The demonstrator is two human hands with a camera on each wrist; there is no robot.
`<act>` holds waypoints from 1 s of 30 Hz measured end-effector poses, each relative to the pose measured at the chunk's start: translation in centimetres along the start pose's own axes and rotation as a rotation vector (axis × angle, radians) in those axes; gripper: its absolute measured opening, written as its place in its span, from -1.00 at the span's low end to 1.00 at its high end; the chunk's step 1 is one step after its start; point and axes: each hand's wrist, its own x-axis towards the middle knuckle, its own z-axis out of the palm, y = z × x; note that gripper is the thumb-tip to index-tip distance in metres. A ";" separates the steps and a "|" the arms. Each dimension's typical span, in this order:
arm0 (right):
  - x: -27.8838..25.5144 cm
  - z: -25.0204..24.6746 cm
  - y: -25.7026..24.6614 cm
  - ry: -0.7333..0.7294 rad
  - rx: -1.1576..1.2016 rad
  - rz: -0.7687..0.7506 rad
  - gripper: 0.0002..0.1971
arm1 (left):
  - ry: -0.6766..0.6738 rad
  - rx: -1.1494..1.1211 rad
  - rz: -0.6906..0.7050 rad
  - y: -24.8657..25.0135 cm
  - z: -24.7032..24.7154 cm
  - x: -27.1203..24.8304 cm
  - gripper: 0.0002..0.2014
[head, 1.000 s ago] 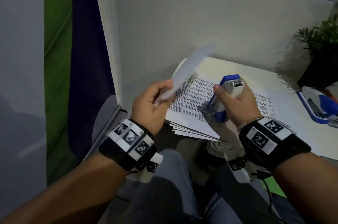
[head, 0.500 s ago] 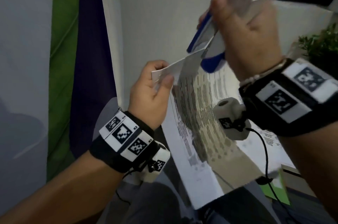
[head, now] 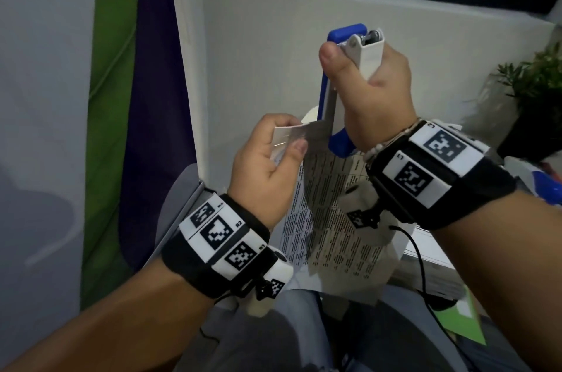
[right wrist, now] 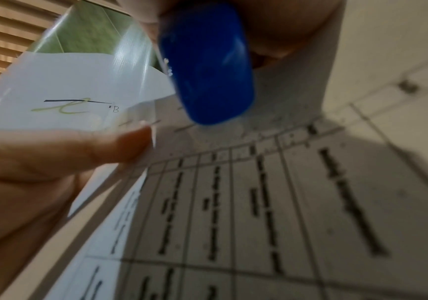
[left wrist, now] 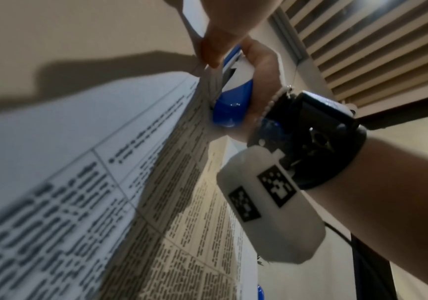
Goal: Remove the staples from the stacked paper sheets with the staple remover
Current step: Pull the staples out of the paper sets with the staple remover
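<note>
1. Now the sheets (head: 334, 235) are being held aloft, pinched at the top corner by the left hand (head: 264, 168).
2. The remover (head: 330, 104) is being gripped upright by the right hand (head: 380, 98), beside that corner.

Staple remover (head: 368, 58) is blue and white. Paper sheets (head: 331, 219) white, black printed text in a ruled grid. Left wristband (head: 219, 238) and right wristband (head: 438, 171) black, white tags with black square-code patterns. Backdrop (head: 115, 98) green and dark purple stripes. Plant (head: 535, 80) green.
</note>
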 end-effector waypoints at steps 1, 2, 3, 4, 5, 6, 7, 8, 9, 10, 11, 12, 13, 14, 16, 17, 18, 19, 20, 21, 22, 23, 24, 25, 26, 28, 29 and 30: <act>0.0 0.0 -0.1 0.004 0.013 0.000 -0.77 | 0.002 -0.034 -0.020 0.2 0.0 0.0 -0.81; 0.0 0.0 -0.1 0.008 0.026 -0.003 -0.77 | -0.001 -0.053 -0.043 0.3 0.0 0.0 -0.79; -0.1 0.0 -0.1 0.013 0.039 -0.004 -0.78 | -0.005 -0.048 -0.072 0.4 0.0 0.0 -0.73; -0.1 0.1 -0.1 0.018 0.049 -0.001 -0.78 | -0.007 -0.024 -0.104 0.5 -0.1 0.0 -0.63; -0.2 0.2 -0.1 0.024 0.056 0.007 -0.77 | -0.006 0.012 -0.132 0.5 -0.1 -0.1 -0.51; -0.3 0.3 0.0 0.028 0.061 0.017 -0.77 | -0.005 0.044 -0.156 0.6 -0.1 -0.1 -0.42; -0.4 0.4 0.0 0.033 0.066 0.027 -0.76 | -0.004 0.057 -0.177 0.7 -0.1 -0.1 -0.35; -0.5 0.6 0.1 0.041 0.071 0.037 -0.76 | -0.005 0.050 -0.201 0.7 -0.1 -0.1 -0.31; -0.5 0.7 0.1 0.051 0.072 0.046 -0.77 | -0.008 0.029 -0.225 0.7 0.0 -0.1 -0.28; -0.6 0.8 0.1 0.062 0.071 0.056 -0.77 | -0.014 0.008 -0.244 0.6 0.2 -0.2 -0.27; -0.6 0.9 0.2 0.072 0.069 0.066 -0.78 | -0.021 -0.007 -0.252 0.6 0.3 -0.3 -0.26; -0.6 1.0 0.2 0.081 0.067 0.076 -0.78 | -0.026 -0.012 -0.252 0.6 0.5 -0.4 -0.24; -0.6 1.1 0.2 0.089 0.067 0.086 -0.79 | -0.024 -0.008 -0.251 0.6 0.6 -0.4 -0.23; -0.6 1.2 0.3 0.096 0.069 0.094 -0.80 | -0.016 0.000 -0.252 0.7 0.7 -0.4 -0.24; -0.7 1.3 0.2 0.105 0.075 0.096 -0.81 | 0.005 0.010 -0.259 0.9 0.7 -0.2 -0.30; -0.7 1.4 0.1 0.105 0.071 0.093 -0.81 | 0.015 0.012 -0.262 0.9 0.7 -0.1 -0.33; -0.7 1.5 0.0 0.106 0.062 0.089 -0.80 | 0.022 0.014 -0.263 0.8 0.6 0.0 -0.35; -0.7 1.6 -0.1 0.110 0.054 0.086 -0.79 | 0.027 0.023 -0.260 0.7 0.7 0.0 -0.37; -0.6 1.6 -0.1 0.116 0.054 0.088 -0.78 | 0.033 0.036 -0.255 0.6 0.7 0.0 -0.38; -0.6 1.7 -0.1 0.122 0.062 0.094 -0.78 | 0.037 0.047 -0.252 0.6 0.6 0.0 -0.41; -0.7 1.8 -0.1 0.121 0.071 0.097 -0.77 | 0.031 0.053 -0.248 0.6 0.6 -0.1 -0.46; -0.7 1.9 -0.1 0.111 0.078 0.097 -0.76 | 0.016 0.061 -0.243 0.6 0.6 -0.2 -0.51; -0.8 2.0 -0.1 0.093 0.083 0.097 -0.76 | 0.003 0.076 -0.234 0.5 0.5 -0.3 -0.57; -0.9 2.1 -0.1 0.077 0.087 0.101 -0.76 | 0.001 0.089 -0.231 0.5 0.5 -0.3 -0.61; -0.9 2.2 -0.1 0.070 0.086 0.106 -0.77 | 0.010 0.091 -0.237 0.5 0.5 -0.4 -0.63; -0.8 2.2 0.0 0.087 0.072 0.116 -0.80 | 0.022 0.072 -0.266 0.5 0.4 -0.3 -0.59; -0.8 2.1 0.1 0.095 0.066 0.121 -0.81 | 0.009 0.056 -0.280 0.4 0.3 -0.1 -0.58; -0.9 1.9 0.1 0.091 0.062 0.130 -0.82 | -0.010 0.036 -0.290 0.3 0.1 0.1 -0.61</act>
